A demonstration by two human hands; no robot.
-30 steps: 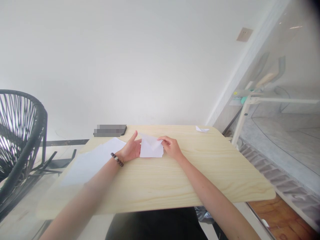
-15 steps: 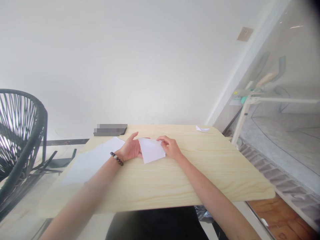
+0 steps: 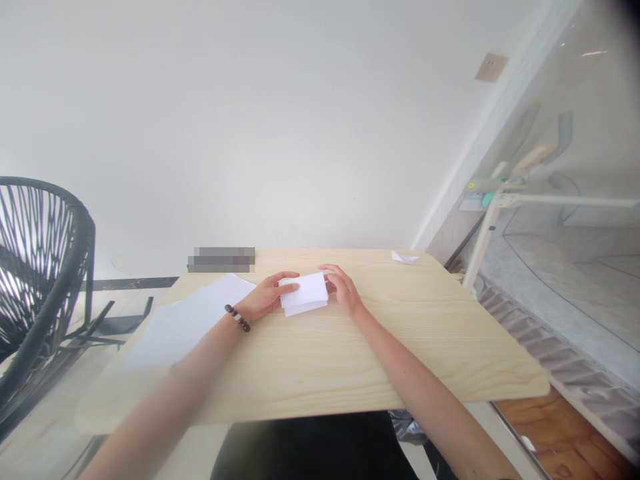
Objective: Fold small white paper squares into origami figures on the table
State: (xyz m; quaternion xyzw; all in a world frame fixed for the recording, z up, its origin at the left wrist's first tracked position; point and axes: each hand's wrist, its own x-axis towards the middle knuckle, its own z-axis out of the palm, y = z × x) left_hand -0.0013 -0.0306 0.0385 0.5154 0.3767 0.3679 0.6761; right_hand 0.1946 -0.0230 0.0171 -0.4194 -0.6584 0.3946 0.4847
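Observation:
A small folded sheet of white paper [image 3: 306, 292] is held just above the table in front of me, with a lower layer showing beneath its near edge. My left hand [image 3: 263, 295], a dark bead bracelet at its wrist, grips the left end, thumb on top and fingers behind. At the right edge, my right hand [image 3: 345, 291] has bent fingers against the paper; its thumb is hidden. Larger white sheets [image 3: 185, 323] lie on the table beside and under my left forearm.
The light wooden table [image 3: 425, 340] stands by a white wall. A small folded white paper piece [image 3: 404, 257] lies near its far right corner. A blurred-out dark object [image 3: 221, 260] sits at the far left. A black woven chair [image 3: 75, 227] stands to the left.
The paper has gone from a wider, single-looking sheet to a smaller folded rectangle. My left hand has turned from palm up to thumb on top of it.

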